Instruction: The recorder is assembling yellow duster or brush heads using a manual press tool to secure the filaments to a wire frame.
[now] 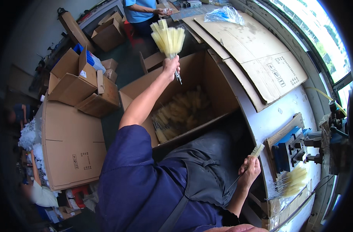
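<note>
My left hand [170,66] is raised over a large open cardboard box and closed round the wire handles of a bunch of bottle brushes [169,38]. Their pale yellow bristle heads fan out above the fist, and the wire ends poke out below. Many more pale brushes [184,110] lie heaped in that box [226,83]. Beside the table edge, my right hand [250,170] grips a single bottle brush [257,150], its bristle end pointing up and its thin wire handle running down past the hand.
On the table to the right lie a pile of brushes [296,181] and a blue metal fixture [288,149]. Flattened cardboard sheets [253,50] cover the table's far part, with a clear plastic bag [224,15] on top. Open boxes [74,83] stand at left; another person [141,13] stands beyond.
</note>
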`<state>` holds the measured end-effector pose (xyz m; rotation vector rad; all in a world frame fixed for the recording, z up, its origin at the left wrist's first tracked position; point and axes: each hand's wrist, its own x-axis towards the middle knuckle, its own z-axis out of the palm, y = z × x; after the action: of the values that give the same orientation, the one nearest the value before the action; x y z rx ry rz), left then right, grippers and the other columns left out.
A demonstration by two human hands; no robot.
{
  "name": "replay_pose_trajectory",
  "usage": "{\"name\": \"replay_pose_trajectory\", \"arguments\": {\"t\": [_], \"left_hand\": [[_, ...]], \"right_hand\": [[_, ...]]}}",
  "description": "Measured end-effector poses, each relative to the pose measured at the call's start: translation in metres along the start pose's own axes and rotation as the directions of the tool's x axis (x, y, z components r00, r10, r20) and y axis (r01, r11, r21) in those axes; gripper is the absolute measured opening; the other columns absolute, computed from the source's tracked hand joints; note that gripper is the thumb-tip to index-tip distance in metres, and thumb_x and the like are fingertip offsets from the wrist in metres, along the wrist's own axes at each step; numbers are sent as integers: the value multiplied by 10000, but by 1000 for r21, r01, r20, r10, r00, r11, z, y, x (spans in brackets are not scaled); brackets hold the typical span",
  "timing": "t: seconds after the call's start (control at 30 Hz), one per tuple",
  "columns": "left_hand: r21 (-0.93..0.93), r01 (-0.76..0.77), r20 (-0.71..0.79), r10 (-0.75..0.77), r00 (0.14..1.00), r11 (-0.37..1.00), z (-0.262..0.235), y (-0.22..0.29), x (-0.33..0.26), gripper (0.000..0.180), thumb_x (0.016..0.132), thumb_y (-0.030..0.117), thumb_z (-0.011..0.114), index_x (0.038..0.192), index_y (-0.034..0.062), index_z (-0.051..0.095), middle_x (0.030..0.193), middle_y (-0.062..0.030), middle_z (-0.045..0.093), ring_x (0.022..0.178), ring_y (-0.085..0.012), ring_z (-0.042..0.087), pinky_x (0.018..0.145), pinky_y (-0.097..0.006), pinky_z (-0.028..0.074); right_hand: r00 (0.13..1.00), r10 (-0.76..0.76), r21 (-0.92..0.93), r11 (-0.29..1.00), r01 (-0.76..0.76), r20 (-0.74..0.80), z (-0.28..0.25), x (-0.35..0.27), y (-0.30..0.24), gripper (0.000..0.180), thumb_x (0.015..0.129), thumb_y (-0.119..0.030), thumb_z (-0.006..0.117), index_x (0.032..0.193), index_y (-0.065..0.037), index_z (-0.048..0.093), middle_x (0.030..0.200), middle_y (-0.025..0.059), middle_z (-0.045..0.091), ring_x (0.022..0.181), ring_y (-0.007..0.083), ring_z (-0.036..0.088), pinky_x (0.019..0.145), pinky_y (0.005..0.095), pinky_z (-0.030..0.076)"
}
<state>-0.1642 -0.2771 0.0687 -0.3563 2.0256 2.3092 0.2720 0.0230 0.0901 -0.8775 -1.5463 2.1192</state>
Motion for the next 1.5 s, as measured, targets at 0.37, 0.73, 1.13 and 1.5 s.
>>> {"name": "replay_pose_trajectory", "arguments": {"t": [0.37,0.73,1.13,1.5], "left_hand": [[-49,18,-157,-26,987,999,-81,48,92,167,916,194,670,864,61,584,622,-40,564,443,-153,521,411,-321,447],[-66,-51,244,66,968,997,35,-1,-44,226,975,277,624,835,135,518,620,21,499,463,-96,486,410,-260,403],[-198,161,697,23,716,967,244,-60,-277,181,1000,177,605,891,60,519,636,-9,482,486,-124,497,439,-271,452],[-139,99,769,44,638,985,285,-97,-285,170,1012,173,583,899,62,525,642,-20,509,501,-134,526,454,-278,472]], "right_hand": [[1000,24,21,999,-24,6,3,1,-18,283,1046,-279,503,992,-22,607,676,15,570,382,50,383,331,197,290],[984,-30,155,986,58,-177,-21,7,-25,227,1022,-228,514,1042,-8,569,728,1,524,422,37,369,373,193,291],[921,-138,321,909,264,-365,-83,38,-80,225,1027,-203,531,1019,12,597,728,16,555,415,42,406,367,200,323],[956,-34,388,909,151,-292,-83,83,-101,229,1014,-195,537,1028,26,594,719,34,559,438,58,429,384,210,339]]}}
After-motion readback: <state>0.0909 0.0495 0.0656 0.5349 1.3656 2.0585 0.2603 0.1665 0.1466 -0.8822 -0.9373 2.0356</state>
